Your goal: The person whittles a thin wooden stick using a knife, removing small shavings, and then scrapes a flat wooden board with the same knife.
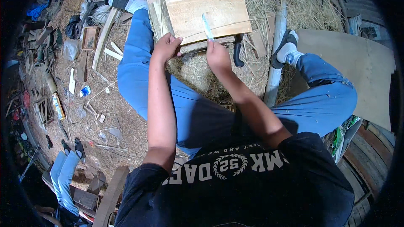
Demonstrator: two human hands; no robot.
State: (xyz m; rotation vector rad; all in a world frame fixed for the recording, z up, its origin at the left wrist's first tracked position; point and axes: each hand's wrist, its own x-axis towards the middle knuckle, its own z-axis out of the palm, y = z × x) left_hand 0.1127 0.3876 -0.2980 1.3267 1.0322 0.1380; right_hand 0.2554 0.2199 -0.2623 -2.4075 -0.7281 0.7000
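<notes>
In my right hand (219, 56) is a knife (206, 26), its pale blade pointing away from me over a light wooden board (206, 8). The fist hides its handle. A thin strip (235, 24) slants across the board, passing by the blade. Its left end leads to my left hand (167, 47), whose thumb and fingers are closed at the board's near left corner and seem to pinch it. Under the board's near edge shows a rougher piece of wood (206, 44). A dark curved handle (238, 52) hangs to its right.
My legs are spread around the board, one foot against a pale pole (275, 59). Straw and shavings cover the ground. Scrap wood, a small wooden box (90, 38) and a blue-and-white tub (85, 91) lie left. Another person's legs (66, 176) show lower left. A flat sheet (349, 67) lies right.
</notes>
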